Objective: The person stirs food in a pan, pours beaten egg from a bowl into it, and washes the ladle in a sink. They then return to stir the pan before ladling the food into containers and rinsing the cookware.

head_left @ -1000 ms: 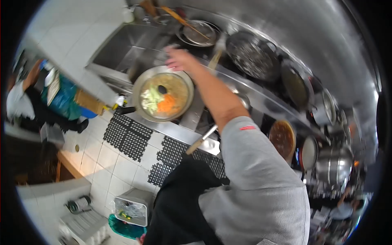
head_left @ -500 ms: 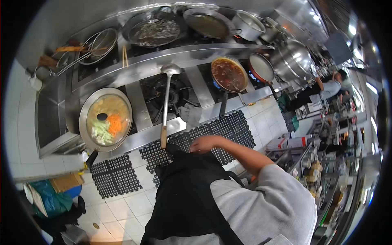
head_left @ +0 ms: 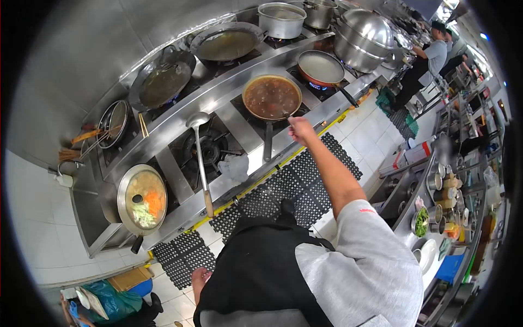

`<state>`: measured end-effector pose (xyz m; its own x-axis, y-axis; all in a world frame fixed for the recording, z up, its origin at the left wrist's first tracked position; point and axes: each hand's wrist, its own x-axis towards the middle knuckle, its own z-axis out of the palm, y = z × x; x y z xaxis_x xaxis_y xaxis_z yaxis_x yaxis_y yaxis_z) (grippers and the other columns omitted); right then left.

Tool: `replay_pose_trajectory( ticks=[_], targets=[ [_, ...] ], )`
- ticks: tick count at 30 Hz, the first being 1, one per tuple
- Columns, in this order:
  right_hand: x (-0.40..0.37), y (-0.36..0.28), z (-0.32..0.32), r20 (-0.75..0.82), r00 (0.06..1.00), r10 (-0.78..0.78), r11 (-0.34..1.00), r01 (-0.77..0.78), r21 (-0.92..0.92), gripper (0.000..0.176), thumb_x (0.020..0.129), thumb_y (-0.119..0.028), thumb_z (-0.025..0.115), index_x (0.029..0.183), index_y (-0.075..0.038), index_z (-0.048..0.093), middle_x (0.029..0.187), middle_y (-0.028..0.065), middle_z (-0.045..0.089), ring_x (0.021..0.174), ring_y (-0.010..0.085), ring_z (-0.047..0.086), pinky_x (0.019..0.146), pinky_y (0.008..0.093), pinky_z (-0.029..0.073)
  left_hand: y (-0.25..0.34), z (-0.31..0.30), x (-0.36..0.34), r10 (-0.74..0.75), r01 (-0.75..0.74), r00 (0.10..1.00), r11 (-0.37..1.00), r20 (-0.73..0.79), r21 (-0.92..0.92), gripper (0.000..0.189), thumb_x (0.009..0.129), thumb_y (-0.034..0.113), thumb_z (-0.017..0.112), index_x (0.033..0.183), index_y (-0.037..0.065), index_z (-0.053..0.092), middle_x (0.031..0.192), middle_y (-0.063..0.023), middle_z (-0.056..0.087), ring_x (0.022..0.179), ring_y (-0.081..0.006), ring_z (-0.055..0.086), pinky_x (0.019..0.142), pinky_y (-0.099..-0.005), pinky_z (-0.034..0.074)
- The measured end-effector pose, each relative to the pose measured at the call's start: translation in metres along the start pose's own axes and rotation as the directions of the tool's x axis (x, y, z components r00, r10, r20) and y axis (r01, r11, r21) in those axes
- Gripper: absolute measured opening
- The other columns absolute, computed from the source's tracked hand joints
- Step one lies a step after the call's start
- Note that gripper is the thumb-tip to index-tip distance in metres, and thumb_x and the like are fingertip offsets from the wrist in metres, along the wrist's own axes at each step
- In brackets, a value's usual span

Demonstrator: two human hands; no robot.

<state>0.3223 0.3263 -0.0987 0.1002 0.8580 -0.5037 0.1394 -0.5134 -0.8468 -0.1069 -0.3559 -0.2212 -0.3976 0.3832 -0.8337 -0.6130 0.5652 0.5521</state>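
Pan of brown sauce (head_left: 272, 97) sits just past the right hand (head_left: 301, 129), which is up at its near rim, fingers bunched; can't tell if they grip anything. The pan's handle (head_left: 268, 143) points back across the table (head_left: 245, 136) toward the person. Left hand (head_left: 199, 278) hangs way back at the hip, and I can't tell its shape.

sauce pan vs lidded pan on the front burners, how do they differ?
The sauce pan is uncovered and holds brown liquid; the lidded pan has a glass lid over orange and green vegetables. The right hand is at the sauce pan's near rim; the lidded pan sits untouched further along the stove. Both have dark handles pointing toward the person.
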Motion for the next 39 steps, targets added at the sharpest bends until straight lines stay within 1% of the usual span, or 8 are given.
replay_pose_trajectory(
  ticks=[7,13,17,20,24,26,30,39],
  targets=[
    [-0.02,-0.063,-0.063,0.089,0.893,-0.441,0.578,0.359,-0.733,0.02,0.091,-0.017,0.061,0.108,-0.005,0.062,0.101,0.0257,0.073,0.098,0.0459,0.07,0.085,0.0538,0.054,-0.007,0.154,-0.05,-0.049,0.041,0.998,0.974,0.031,0.222,0.039,0.101,0.032,0.058,0.131,0.007,0.061,0.128,-0.0116,0.063,0.114,-0.0276,0.064,0.096,-0.0434,0.052],
    [0.022,-0.054,-0.061,0.089,0.842,-0.532,0.634,0.467,-0.616,0.021,0.092,-0.025,0.066,0.102,-0.007,0.064,0.094,0.0227,0.074,0.093,0.0448,0.07,0.082,0.0529,0.054,-0.025,0.19,-0.077,-0.076,0.067,0.997,0.95,0.02,0.304,0.036,0.103,0.031,0.057,0.126,0.005,0.065,0.122,-0.0115,0.066,0.111,-0.0245,0.066,0.095,-0.0408,0.054],
    [0.022,-0.035,-0.063,0.191,0.839,-0.509,0.68,0.528,-0.509,0.024,0.09,-0.028,0.072,0.098,-0.008,0.064,0.089,0.0215,0.073,0.089,0.0441,0.07,0.078,0.0514,0.054,-0.042,0.196,-0.045,0.017,-0.103,0.97,0.933,0.242,0.345,0.034,0.104,0.03,0.057,0.123,0.003,0.067,0.117,-0.0114,0.068,0.109,-0.0224,0.067,0.094,-0.0391,0.055],
    [0.014,-0.056,-0.09,0.244,0.826,-0.507,0.587,0.539,-0.604,0.021,0.09,-0.027,0.071,0.096,-0.007,0.066,0.087,0.022,0.072,0.089,0.0447,0.069,0.076,0.0524,0.054,0.033,0.312,-0.049,-0.078,-0.028,0.988,0.752,0.131,0.659,0.037,0.104,0.032,0.059,0.123,0.001,0.069,0.11,-0.0124,0.072,0.107,-0.025,0.069,0.094,-0.0367,0.054],
    [0.017,-0.083,-0.085,0.212,0.828,-0.52,0.513,0.501,-0.697,0.019,0.09,-0.024,0.07,0.097,-0.007,0.067,0.088,0.0233,0.072,0.088,0.0446,0.07,0.077,0.0532,0.054,0.019,0.4,0.075,0.137,-0.595,0.795,0.365,0.59,0.716,0.037,0.104,0.036,0.062,0.111,0.001,0.071,0.097,-0.0054,0.072,0.092,-0.0178,0.067,0.081,-0.0324,0.051],
    [0.027,-0.072,-0.069,0.164,0.828,-0.536,0.577,0.501,-0.645,0.019,0.09,-0.024,0.07,0.097,-0.006,0.067,0.088,0.0235,0.072,0.088,0.0444,0.07,0.077,0.0527,0.054,0.033,0.472,0.111,0.02,-0.5,0.821,0.508,0.571,0.701,0.038,0.103,0.036,0.064,0.118,0.003,0.07,0.099,-0.0048,0.073,0.098,-0.0193,0.069,0.084,-0.0331,0.052],
    [0.005,-0.067,-0.078,0.287,0.827,-0.483,0.639,0.557,-0.53,0.021,0.089,-0.024,0.07,0.097,-0.005,0.068,0.089,0.0252,0.071,0.089,0.0444,0.07,0.079,0.0511,0.054,0.065,0.595,0.126,-0.226,0.099,0.904,0.937,0.362,0.336,0.06,0.1,0.036,0.068,0.149,0.01,0.045,0.141,-0.0093,0.056,0.112,-0.028,0.066,0.089,-0.0421,0.053],
    [0.022,-0.043,-0.074,0.182,0.782,-0.596,0.633,0.597,-0.493,0.012,0.09,-0.017,0.065,0.092,-0.005,0.063,0.08,0.0235,0.069,0.079,0.0453,0.069,0.072,0.0551,0.053,0.06,0.66,0.161,-0.183,0.152,0.942,0.98,0.28,0.13,0.073,0.097,0.047,0.069,0.153,0.013,0.037,0.152,-0.0126,0.044,0.12,-0.0305,0.062,0.098,-0.045,0.048]
  ],
)
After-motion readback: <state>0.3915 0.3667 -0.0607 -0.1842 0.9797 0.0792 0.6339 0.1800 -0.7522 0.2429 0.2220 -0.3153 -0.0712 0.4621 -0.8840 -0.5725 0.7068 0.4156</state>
